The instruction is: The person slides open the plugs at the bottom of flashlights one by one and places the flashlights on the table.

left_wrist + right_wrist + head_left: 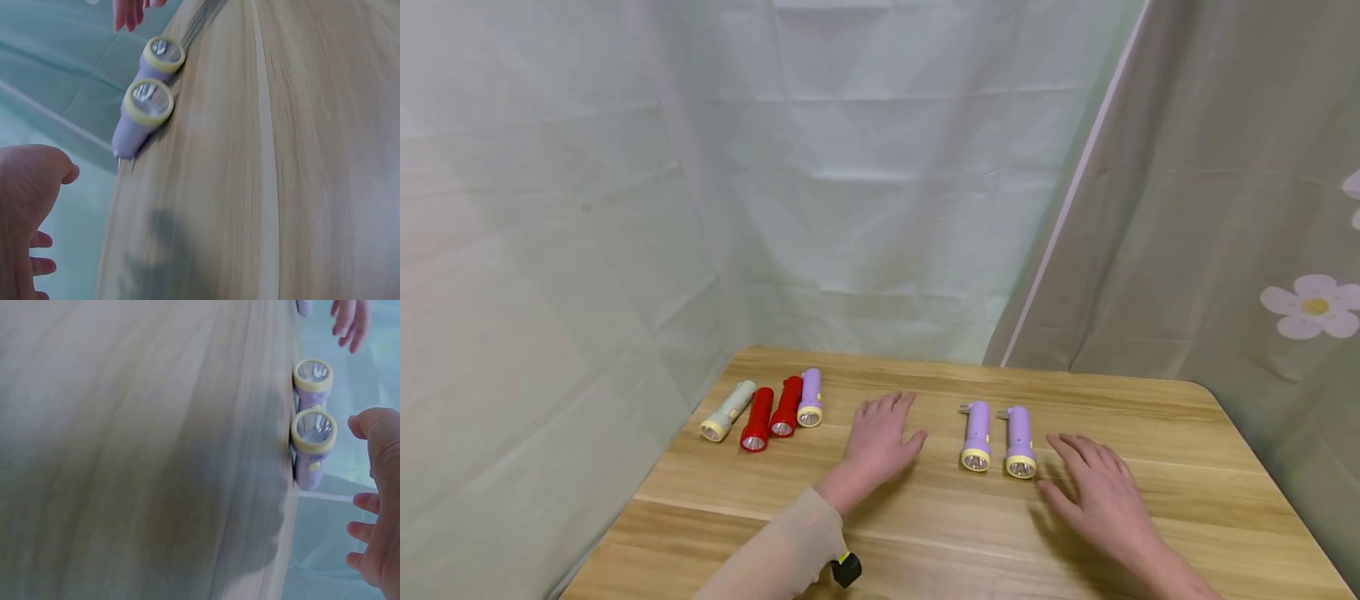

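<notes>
Two purple flashlights with yellow rims lie side by side right of the table's middle: the left one and the right one. Metal plug prongs stick out near their tail ends. My right hand hovers just right of this pair, fingers spread and holding nothing. My left hand is held over the table left of the pair, its fingers extended and nothing in them. Farther left lie a white flashlight, a red flashlight, a second red flashlight and another purple flashlight, lenses toward me.
The wooden table ends at a pale curtain behind and on the left. A grey-brown curtain with white flowers hangs at the right. A small black object with a yellow edge shows at the left sleeve.
</notes>
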The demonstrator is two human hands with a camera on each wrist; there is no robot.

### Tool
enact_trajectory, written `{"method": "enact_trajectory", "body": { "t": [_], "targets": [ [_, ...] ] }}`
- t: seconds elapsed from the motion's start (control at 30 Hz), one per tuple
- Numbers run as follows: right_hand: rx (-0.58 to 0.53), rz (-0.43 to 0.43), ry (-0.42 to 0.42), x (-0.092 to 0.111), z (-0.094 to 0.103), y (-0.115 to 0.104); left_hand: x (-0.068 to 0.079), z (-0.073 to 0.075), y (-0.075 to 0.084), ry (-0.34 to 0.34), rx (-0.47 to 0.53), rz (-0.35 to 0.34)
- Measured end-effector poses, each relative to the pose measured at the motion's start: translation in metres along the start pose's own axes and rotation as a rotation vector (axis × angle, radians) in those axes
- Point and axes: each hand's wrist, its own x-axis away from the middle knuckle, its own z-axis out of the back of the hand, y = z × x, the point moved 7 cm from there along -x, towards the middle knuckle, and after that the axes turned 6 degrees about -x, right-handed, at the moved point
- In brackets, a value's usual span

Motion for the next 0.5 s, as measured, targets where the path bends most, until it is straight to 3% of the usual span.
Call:
{"method": "enact_trajectory", "body": {
  "t": [0.27, 0.5],
  "targets": [
    [-0.026, -0.014, -0.032, -0.014, -0.004, -0.013, 0.008, 0.012, -0.05, 0.054, -0.058, 0.079],
    [-0.055, 0.02, -0.055, -0.03, -0.016, -0.035, 0.012, 0.024, -0.098, 0.053, -0.058, 0.182]
  ]
}}
